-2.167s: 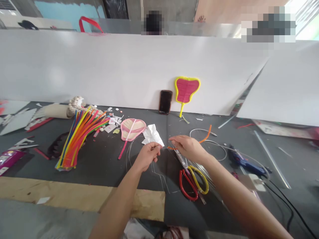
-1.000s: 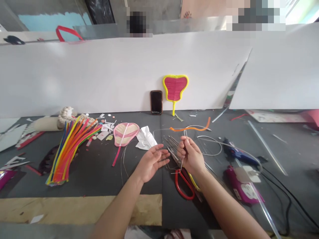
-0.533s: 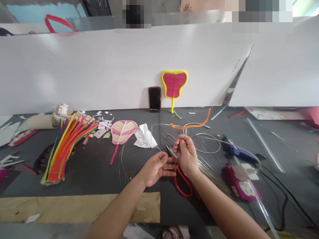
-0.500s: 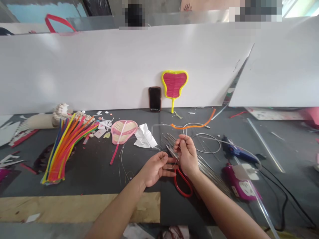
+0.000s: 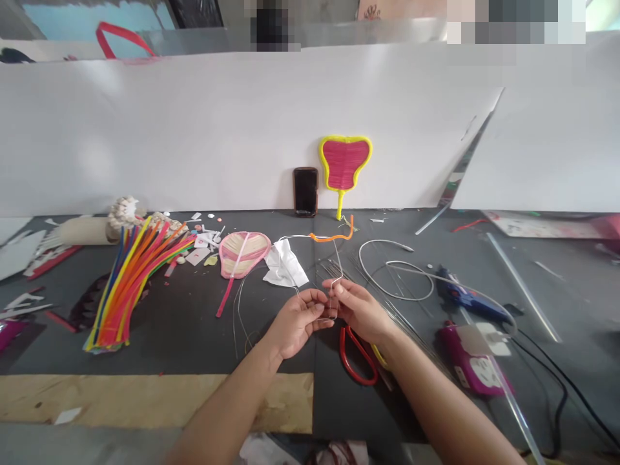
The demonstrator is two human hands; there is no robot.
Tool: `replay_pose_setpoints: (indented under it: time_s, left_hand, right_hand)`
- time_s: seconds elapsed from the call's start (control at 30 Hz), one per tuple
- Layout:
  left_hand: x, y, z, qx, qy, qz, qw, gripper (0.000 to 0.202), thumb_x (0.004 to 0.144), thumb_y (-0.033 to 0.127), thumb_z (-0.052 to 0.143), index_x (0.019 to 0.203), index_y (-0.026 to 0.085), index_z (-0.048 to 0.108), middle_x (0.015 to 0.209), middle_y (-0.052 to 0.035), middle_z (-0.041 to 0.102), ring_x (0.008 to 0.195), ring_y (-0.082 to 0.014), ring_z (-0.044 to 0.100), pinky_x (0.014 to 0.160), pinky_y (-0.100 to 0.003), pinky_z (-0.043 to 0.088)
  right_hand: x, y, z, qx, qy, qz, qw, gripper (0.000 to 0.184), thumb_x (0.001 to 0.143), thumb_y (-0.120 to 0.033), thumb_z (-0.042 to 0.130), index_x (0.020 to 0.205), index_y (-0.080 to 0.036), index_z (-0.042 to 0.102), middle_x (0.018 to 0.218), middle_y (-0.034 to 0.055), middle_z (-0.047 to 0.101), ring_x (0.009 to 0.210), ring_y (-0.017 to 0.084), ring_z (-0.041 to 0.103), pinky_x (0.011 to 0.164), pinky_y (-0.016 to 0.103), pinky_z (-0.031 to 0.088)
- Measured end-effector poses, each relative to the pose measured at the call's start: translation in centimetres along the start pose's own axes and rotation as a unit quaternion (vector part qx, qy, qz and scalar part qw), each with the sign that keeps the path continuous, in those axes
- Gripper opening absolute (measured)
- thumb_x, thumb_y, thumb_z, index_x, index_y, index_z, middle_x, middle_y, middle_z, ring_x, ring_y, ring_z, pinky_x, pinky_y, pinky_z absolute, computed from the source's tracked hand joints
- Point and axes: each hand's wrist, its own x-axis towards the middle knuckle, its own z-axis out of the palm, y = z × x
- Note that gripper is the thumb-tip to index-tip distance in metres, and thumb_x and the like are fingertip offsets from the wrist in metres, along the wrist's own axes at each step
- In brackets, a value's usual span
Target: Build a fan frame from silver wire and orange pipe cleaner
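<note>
Between both hands is a bent wire frame (image 5: pixel 340 263), with an orange pipe cleaner (image 5: pixel 334 238) fixed along its far edge. My left hand (image 5: pixel 301 323) pinches the near left part of the wire, fingers closed. From the right, my right hand (image 5: pixel 364 312) closes thumb and fingers on the wire's right side. The fingertips of the two hands nearly meet. Under my right hand lie pliers with red handles (image 5: pixel 357 361), their jaws hidden. Several straight wires (image 5: pixel 411 342) run beneath my right forearm. A crumpled white tissue (image 5: pixel 285 266) rests beyond my left hand.
A pink fan frame (image 5: pixel 245 254) and a bundle of coloured pipe cleaners (image 5: pixel 123 290) lie left. A phone (image 5: pixel 305 192) and a yellow-edged fan (image 5: pixel 345 165) lean on the white partition (image 5: pixel 203 135). Right are a blue glue gun (image 5: pixel 469 297) and a purple power strip (image 5: pixel 472 361) with cords.
The wire frame has turned, its orange edge shifting left and lying shorter in view. My right hand has lowered and now grips closer to my left hand.
</note>
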Motion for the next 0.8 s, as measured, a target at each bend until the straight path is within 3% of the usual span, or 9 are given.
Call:
replay_pose_setpoints:
  time_s: [0.13, 0.33, 0.6, 0.7, 0.8]
  left_hand:
    - [0.0, 0.0, 0.0, -0.014, -0.006, -0.017, 1.000, 0.016, 0.074, 0.023, 0.067, 0.083, 0.015, 0.057, 0.079, -0.0045, 0.065, 0.081, -0.0172, 0.065, 0.072, -0.028, 0.052]
    - [0.1, 0.3, -0.3, -0.013, -0.015, -0.058, 0.998, 0.019, 0.081, 0.027, 0.060, 0.094, 0.014, 0.056, 0.089, -0.0134, 0.069, 0.089, -0.0255, 0.067, 0.070, -0.031, 0.053]
    - [0.5, -0.1, -0.7, 0.042, -0.014, -0.082, 0.996, 0.024, 0.079, 0.028, 0.063, 0.096, 0.012, 0.062, 0.101, -0.0151, 0.067, 0.088, -0.0200, 0.066, 0.066, -0.022, 0.053]
    - [0.6, -0.2, -0.8, 0.075, -0.013, -0.079, 0.994, 0.024, 0.077, 0.029, 0.065, 0.095, 0.013, 0.064, 0.104, -0.0141, 0.066, 0.088, -0.0187, 0.066, 0.063, -0.019, 0.052]
    - [0.6, -0.1, -0.9, 0.100, -0.023, -0.087, 0.991, 0.026, 0.076, 0.032, 0.065, 0.093, 0.013, 0.065, 0.101, -0.0129, 0.066, 0.082, -0.0169, 0.067, 0.057, -0.018, 0.051]
  right_hand:
    - [0.0, 0.1, -0.5, -0.059, 0.008, -0.004, 0.998, 0.026, 0.068, -0.039, 0.071, 0.079, -0.018, 0.060, 0.072, -0.0011, 0.057, 0.061, 0.010, 0.052, 0.057, 0.023, 0.044]
    - [0.3, 0.1, -1.3, -0.170, 0.039, -0.049, 0.983, 0.026, 0.074, -0.043, 0.064, 0.073, -0.018, 0.057, 0.053, -0.0061, 0.046, 0.043, 0.006, 0.036, 0.040, 0.019, 0.028]
    - [0.3, 0.2, -1.4, -0.344, 0.089, -0.104, 0.929, 0.022, 0.077, -0.040, 0.058, 0.071, -0.019, 0.059, 0.056, -0.0030, 0.054, 0.046, 0.009, 0.045, 0.042, 0.021, 0.036]
    - [0.2, 0.2, -1.0, -0.342, 0.110, -0.102, 0.928, 0.021, 0.076, -0.040, 0.059, 0.070, -0.020, 0.059, 0.053, -0.0033, 0.054, 0.044, 0.010, 0.046, 0.042, 0.022, 0.038]
    - [0.1, 0.3, -0.5, -0.299, 0.110, -0.088, 0.944, 0.020, 0.075, -0.039, 0.061, 0.071, -0.020, 0.059, 0.053, -0.0035, 0.054, 0.043, 0.010, 0.048, 0.042, 0.022, 0.041]
